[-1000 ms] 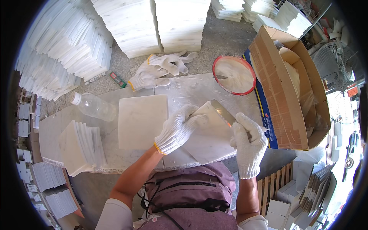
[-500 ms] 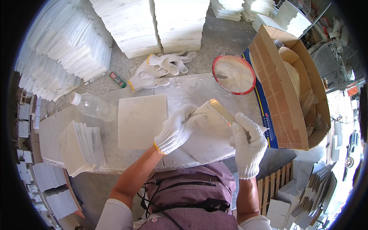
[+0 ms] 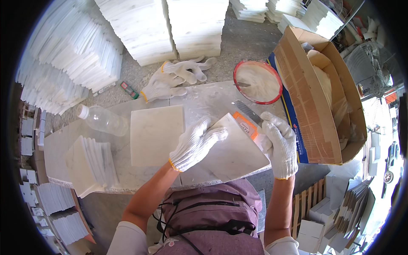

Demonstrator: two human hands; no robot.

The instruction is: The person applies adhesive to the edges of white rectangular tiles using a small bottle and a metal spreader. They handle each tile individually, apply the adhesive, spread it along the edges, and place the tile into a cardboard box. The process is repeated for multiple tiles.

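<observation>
The right hand [image 3: 278,144], gloved and right of centre in the frame, has its fingers closed on the lower end of a long blade [image 3: 249,112]. The left hand [image 3: 197,142], near the centre, lays its thumb on the face of a white tile [image 3: 238,148]; its other fingertips are hidden, so I cannot tell whether they clamp the tile from behind.

I note the key relation: the tile lies to the right of the left thumb and to the lower left of the right fingers. The blade's long axis slants from upper left to lower right, roughly along the tile's upper-right edge, and stands just beside it; the right hand is the nearer to that edge. Between blade and edge shows an orange packet [image 3: 245,126], whose support I cannot make out.

Farther out, I see a second tile [image 3: 157,136] flat on the bench [image 3: 204,100], left of centre, and a clear bottle [image 3: 102,120] beyond it. Spare gloves [image 3: 170,80] lie at upper centre, a red-rimmed bowl [image 3: 281,83] and cardboard box [image 3: 306,102] at upper right.
</observation>
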